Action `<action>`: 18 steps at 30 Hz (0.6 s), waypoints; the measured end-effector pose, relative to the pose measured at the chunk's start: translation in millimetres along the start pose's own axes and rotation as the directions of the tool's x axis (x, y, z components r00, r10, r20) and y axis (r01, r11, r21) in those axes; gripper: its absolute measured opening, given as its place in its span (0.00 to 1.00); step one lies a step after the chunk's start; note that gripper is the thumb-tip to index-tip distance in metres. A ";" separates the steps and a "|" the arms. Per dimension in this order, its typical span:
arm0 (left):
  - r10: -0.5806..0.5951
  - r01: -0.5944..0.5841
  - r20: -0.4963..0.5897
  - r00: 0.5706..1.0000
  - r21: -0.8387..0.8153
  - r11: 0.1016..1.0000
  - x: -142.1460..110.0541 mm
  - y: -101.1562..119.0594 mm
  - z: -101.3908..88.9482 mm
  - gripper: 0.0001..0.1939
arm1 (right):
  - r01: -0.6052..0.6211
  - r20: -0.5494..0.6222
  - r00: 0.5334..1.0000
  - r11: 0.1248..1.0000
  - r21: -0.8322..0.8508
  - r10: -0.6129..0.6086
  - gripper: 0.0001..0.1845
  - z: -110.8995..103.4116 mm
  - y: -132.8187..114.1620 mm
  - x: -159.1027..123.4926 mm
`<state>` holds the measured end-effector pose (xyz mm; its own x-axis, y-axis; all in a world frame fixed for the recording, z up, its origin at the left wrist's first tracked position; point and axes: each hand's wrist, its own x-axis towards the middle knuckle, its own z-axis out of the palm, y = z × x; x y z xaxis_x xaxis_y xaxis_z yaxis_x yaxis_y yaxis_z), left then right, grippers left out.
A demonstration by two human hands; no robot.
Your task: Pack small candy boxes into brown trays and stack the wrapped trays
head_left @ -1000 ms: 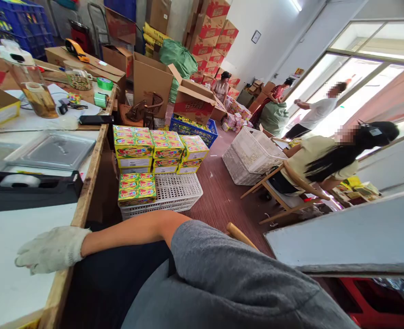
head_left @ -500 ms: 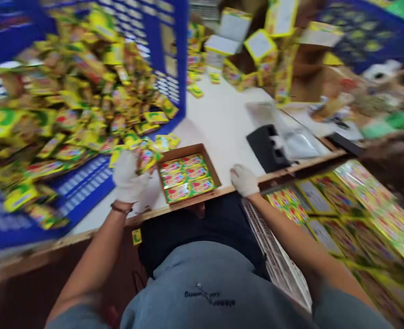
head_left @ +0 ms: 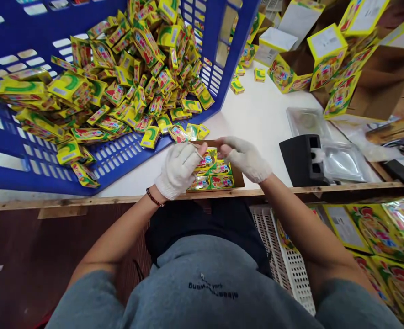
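The person's 2 hands, in white knit gloves, meet above a cardboard tray (head_left: 239, 179) of small yellow boxes (head_left: 210, 176) on a white table (head_left: 260, 98). The left hand (head_left: 178, 171) curls narrowly, its fingers just beside a loose small box (head_left: 178, 134); the right hand (head_left: 245, 157) pinches narrowly over the tray. Whether either holds anything, I cannot tell. A blue crate (head_left: 119, 157) lies tilted just left of the tray, heaped with more boxes (head_left: 133, 82). Larger opened boxes (head_left: 327, 55) stand beyond, near a black tape dispenser (head_left: 303, 160).
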<state>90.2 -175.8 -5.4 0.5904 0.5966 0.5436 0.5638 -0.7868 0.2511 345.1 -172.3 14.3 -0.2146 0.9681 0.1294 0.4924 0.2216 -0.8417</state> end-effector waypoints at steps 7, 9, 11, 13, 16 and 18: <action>-0.221 0.233 0.081 0.972 -0.184 0.955 -28.5 -20.8 -5.3 0.43 | -0.039 0.351 0.930 0.981 -0.191 0.106 0.09 17.4 7.9 21.2; -0.428 0.473 0.207 0.880 -0.296 0.830 -47.1 -27.7 -2.7 0.44 | -0.131 0.384 0.887 0.937 -0.325 0.257 0.10 27.0 15.9 15.1; -0.507 0.635 0.387 0.770 -0.388 0.668 -61.4 -27.8 3.1 0.45 | -0.161 0.424 0.832 0.886 -0.435 0.359 0.13 42.1 15.1 8.7; -0.478 0.687 0.498 0.723 -0.452 0.568 -68.6 -23.2 8.8 0.45 | -0.112 0.465 0.796 0.849 -0.517 0.388 0.16 57.7 8.7 4.6; -0.461 0.671 0.493 0.738 -0.464 0.579 -64.3 -22.0 10.7 0.37 | 0.023 0.479 0.797 0.774 -0.633 0.369 0.14 73.0 1.5 3.1; -0.541 0.645 0.354 0.763 -0.366 0.671 -53.0 -34.2 6.8 0.29 | 0.111 0.500 0.795 0.727 -0.678 0.345 0.13 77.3 2.2 4.1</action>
<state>43.5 -179.4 -48.2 0.3502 0.9367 -0.0048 0.5477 -0.2006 0.8123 280.1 -176.9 -27.5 -0.4223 0.7872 -0.4494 0.9058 0.3479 -0.2418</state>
